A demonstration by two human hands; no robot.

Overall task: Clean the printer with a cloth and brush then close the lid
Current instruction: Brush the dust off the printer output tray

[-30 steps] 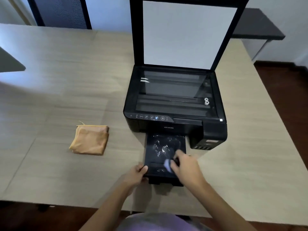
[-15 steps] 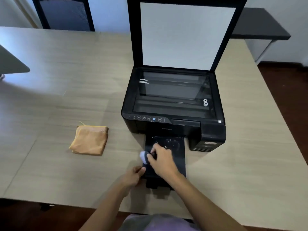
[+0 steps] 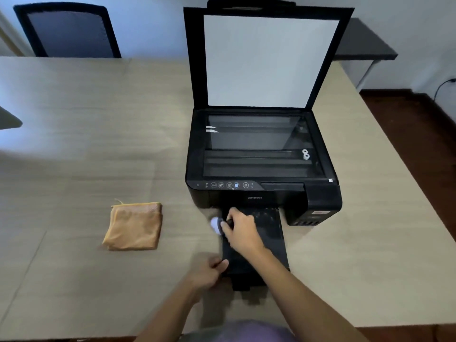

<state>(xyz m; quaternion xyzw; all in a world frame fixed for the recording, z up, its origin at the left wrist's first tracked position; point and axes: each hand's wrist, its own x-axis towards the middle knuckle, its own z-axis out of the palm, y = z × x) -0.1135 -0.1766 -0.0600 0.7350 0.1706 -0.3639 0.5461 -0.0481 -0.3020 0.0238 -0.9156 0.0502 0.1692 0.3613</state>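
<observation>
Printer (image 3: 261,169), black flatbed all-in-one, sits on the pale wood-grain table (image 3: 74,144) w/ its scanner lid (image 3: 269,60) raised upright at the back, white inner pad facing fwd, glass exposed below. Black pull-out output tray (image 3: 271,233) sticks out from the front toward the person. Right hand (image 3: 243,233) is over the tray's left part, near the printer front, fingers curled tight around a small brush (image 3: 217,225) w/ a pale white-blue tip; the tip pokes out past the hand's left side, at the tray's left edge. Handle mostly hidden by the hand, so can't tell its shape. Left hand (image 3: 207,272) is at the tray's near-left corner, thumb against the tray edge, fingers curled in; looks like it's pressing on the corner, but whether it actually clamps the tray can't be told from this angle. Folded orange microfibre cloth (image 3: 134,225) lies flat on the table, well apart to the left of the printer, touched by neither hand. Dark mesh-back office chair (image 3: 66,30) stands behind the table's far-left side. Purple garment (image 3: 249,333) shows at the bottom edge.
</observation>
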